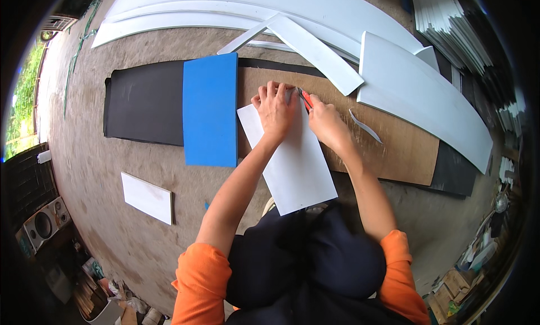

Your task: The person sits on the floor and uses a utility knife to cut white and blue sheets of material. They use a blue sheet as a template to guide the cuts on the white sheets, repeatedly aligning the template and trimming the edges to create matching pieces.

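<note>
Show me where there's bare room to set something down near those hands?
Bare brown board lies right of the right hand, past the thin offcut. Bare floor sits between the blue sheet and small white panel. Behind, white strips crowd.

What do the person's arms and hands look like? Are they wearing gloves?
No gloves: both the left hand and the right hand are bare, and so are the forearms. Short orange sleeves cover only the upper arms. I see no watch, rings or bracelets.
</note>
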Available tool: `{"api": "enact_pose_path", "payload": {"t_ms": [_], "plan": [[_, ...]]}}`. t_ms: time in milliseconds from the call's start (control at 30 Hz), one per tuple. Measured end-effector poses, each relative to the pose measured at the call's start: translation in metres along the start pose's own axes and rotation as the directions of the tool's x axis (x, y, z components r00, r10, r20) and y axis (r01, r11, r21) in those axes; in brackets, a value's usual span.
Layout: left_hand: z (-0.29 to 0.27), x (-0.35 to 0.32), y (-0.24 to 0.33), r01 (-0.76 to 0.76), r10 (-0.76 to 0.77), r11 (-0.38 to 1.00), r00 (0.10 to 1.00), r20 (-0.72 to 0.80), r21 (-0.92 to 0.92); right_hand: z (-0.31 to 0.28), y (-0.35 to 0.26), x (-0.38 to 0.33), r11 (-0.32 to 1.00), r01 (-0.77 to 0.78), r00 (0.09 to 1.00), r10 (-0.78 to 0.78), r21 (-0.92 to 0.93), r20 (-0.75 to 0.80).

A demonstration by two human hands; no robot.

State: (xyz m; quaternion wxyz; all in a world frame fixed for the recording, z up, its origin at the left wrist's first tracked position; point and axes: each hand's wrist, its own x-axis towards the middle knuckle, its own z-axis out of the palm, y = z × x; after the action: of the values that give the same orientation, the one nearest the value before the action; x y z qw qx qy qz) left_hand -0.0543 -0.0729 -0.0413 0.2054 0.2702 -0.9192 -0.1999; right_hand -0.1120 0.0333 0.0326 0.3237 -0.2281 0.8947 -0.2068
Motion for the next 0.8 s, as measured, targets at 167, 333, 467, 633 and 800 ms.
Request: {"api": "enact_pose_path", "payload": {"t_ms": [167, 333, 467, 633, 800], "plan": [[-0.003, -0.001, 0.001, 0.026, -0.026, 0.999, 0.999, 0.036, 0.020, 0.007, 0.013, -0.008, 1.000, 0.008, 1.000, -0.008, -0.018, 0.005], [-0.003, 0.000, 0.002, 0.035, -0.037, 0.999, 0.998, 0.043, 0.039, 0.006, 0.019, -0.022, 1.000, 0.008, 1.000, -0.008, -0.019, 0.008], [-0.001, 0.000, 0.000, -0.001, -0.001, 0.999, 1.000, 0.029, 0.041, -0.002, 0.022, -0.025, 0.998, 0.016, 0.997, -0.020, 0.066, 0.074], [-0.001, 0.001, 0.000, -0.053, 0.053, 0.999, 0.998, 0.037, 0.006, 0.003, 0.057, -0.041, 0.931, 0.003, 1.000, 0.008, 0.366, -0.027], [0.001, 0.000, 0.002, -0.192, 0.193, 0.981, 0.980, 0.052, -0.013, 0.018, 0.098, -0.033, 0.660, -0.021, 1.000, 0.005, 0.751, 0.024]]}}
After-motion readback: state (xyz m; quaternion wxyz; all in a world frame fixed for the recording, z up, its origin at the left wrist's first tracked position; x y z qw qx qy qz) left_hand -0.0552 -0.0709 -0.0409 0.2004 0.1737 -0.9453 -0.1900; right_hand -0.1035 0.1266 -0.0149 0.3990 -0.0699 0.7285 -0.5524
